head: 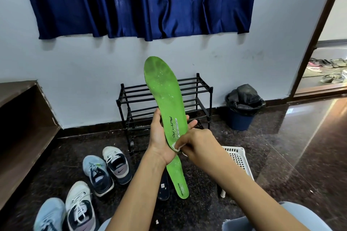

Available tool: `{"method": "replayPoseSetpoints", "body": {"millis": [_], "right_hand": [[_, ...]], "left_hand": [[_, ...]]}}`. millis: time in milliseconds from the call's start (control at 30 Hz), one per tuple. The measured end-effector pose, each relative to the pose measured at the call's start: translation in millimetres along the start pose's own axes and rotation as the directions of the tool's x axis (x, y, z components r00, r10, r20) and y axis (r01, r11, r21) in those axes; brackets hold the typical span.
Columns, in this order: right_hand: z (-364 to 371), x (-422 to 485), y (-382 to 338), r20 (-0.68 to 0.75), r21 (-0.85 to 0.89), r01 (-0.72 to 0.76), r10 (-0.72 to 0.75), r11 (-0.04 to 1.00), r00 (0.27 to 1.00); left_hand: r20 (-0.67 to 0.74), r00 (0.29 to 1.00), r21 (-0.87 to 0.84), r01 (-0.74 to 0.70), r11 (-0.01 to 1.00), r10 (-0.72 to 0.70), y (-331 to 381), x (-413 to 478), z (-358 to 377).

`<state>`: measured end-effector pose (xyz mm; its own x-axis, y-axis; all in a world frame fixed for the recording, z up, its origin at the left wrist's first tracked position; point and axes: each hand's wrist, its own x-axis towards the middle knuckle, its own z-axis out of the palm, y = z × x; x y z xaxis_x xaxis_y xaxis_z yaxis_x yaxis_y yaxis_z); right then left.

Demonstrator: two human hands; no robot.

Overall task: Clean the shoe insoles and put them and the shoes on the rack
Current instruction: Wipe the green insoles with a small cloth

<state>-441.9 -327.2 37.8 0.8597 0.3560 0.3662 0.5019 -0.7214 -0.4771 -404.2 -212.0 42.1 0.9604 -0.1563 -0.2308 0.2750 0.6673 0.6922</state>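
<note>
Left hand (pixel 159 137) grips the green insole (pixel 163 88) near its heel, toe rising above; right hand (pixel 197 144) pinches, seemingly, a white wipe (pixel 176 147) there.

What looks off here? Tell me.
The green insole in the left hand is grimy: grey smudges at its toe end, white flecks along it. The right hand pinches a white wipe against it. A small white scrap lies on the floor.

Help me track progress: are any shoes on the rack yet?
No, the four shoes all sit on the floor, to the left of the black rack.
</note>
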Motion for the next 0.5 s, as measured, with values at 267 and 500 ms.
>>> {"method": "replayPoseSetpoints", "body": {"millis": [267,500], "right_hand": [[3,5,-9,-0.095,0.078,0.047,-0.039,0.996,0.995],[7,9,-6,-0.053,-0.020,0.044,-0.045,0.999,0.998]], "left_hand": [[0.041,0.999,0.008,0.026,1.000,-0.026,1,5,-6],[0.043,0.999,-0.004,-0.012,1.000,0.012,11,5,-10]]}}
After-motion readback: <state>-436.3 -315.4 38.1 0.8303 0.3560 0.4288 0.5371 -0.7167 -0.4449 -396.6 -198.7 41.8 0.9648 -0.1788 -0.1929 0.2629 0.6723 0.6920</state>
